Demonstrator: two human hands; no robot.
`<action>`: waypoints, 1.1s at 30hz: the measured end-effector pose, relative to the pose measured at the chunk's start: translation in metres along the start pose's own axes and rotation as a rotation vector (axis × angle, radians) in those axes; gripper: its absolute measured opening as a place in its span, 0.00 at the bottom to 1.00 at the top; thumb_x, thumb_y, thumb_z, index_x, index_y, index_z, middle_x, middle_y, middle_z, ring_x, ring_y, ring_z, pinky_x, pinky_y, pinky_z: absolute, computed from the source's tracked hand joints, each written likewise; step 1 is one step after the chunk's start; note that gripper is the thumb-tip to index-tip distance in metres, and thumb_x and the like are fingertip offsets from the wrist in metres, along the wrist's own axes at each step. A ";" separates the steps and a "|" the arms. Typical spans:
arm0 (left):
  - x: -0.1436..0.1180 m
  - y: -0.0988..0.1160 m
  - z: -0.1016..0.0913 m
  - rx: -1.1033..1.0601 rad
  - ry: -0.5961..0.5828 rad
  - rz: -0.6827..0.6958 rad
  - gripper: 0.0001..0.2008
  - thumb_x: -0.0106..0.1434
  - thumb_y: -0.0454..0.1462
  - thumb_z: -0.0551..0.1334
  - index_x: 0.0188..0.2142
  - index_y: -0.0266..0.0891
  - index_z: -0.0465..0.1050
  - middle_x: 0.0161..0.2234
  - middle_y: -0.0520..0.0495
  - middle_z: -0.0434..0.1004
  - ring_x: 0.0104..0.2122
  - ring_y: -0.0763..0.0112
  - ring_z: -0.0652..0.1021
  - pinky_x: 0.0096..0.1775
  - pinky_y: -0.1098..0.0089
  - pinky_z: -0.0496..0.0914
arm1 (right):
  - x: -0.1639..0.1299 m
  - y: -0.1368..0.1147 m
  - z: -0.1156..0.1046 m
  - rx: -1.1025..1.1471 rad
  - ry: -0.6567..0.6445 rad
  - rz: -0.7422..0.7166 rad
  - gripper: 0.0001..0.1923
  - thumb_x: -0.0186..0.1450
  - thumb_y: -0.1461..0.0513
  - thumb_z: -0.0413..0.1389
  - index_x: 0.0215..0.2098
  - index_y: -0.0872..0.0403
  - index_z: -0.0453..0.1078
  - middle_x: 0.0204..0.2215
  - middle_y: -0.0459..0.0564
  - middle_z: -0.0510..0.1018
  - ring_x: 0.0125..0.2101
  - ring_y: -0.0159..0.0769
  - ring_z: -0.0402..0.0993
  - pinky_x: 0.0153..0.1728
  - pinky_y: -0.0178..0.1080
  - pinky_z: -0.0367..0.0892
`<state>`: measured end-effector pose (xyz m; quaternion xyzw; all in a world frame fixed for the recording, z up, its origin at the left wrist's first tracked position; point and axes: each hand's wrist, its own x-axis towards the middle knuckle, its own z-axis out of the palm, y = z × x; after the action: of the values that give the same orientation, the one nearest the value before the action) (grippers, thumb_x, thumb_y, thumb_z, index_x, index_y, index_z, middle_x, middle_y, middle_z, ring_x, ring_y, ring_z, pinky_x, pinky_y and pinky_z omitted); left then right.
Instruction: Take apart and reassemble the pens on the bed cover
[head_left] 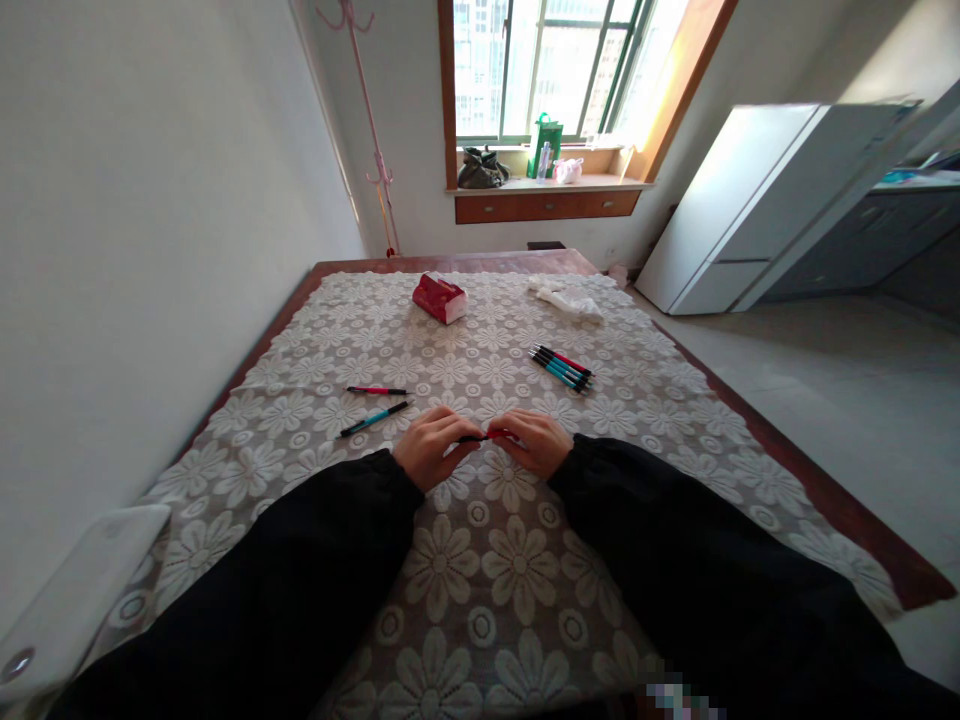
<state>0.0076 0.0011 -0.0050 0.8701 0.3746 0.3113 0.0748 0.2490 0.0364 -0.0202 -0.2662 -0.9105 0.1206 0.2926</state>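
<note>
Between my two hands a red and black pen (pixel 491 435) is held level above the tablecloth. My left hand (pixel 436 446) pinches its black end, and my right hand (pixel 531 442) grips the red part; the fingers hide much of it. To the left of my left hand lie a red and black pen (pixel 376 391) and a blue and black pen (pixel 373 418), apart from each other. Beyond my right hand, several blue and red pens (pixel 561 368) rest side by side in a slanted row.
A flower-patterned tablecloth (pixel 442 565) covers the wooden table. Toward its far side are a red tissue pack (pixel 439 298) and a crumpled white plastic bag (pixel 568 301). A white object (pixel 82 590) stands at the near left edge. The wall runs along the left, with a fridge (pixel 739 200) at right.
</note>
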 end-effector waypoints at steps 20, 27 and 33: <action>0.000 0.002 -0.001 -0.023 0.057 0.011 0.06 0.71 0.39 0.61 0.43 0.44 0.77 0.37 0.49 0.83 0.39 0.67 0.79 0.44 0.65 0.75 | -0.001 -0.004 -0.001 -0.015 -0.051 0.069 0.10 0.72 0.56 0.53 0.46 0.53 0.70 0.34 0.50 0.81 0.33 0.34 0.77 0.35 0.35 0.66; 0.001 0.001 0.000 -0.030 0.121 0.072 0.04 0.70 0.37 0.63 0.42 0.43 0.77 0.36 0.49 0.83 0.37 0.68 0.78 0.42 0.66 0.75 | -0.001 -0.001 0.001 -0.020 -0.072 0.074 0.13 0.73 0.55 0.52 0.50 0.53 0.68 0.34 0.50 0.81 0.32 0.35 0.77 0.35 0.35 0.66; 0.000 -0.001 0.001 -0.046 0.099 0.093 0.04 0.70 0.37 0.62 0.42 0.43 0.76 0.37 0.49 0.83 0.38 0.67 0.78 0.42 0.65 0.75 | -0.001 -0.002 0.000 -0.010 -0.067 0.039 0.11 0.75 0.56 0.49 0.43 0.53 0.69 0.33 0.49 0.81 0.32 0.34 0.77 0.34 0.34 0.65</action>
<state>0.0077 0.0014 -0.0063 0.8683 0.3298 0.3655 0.0617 0.2486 0.0341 -0.0199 -0.2811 -0.9151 0.1305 0.2581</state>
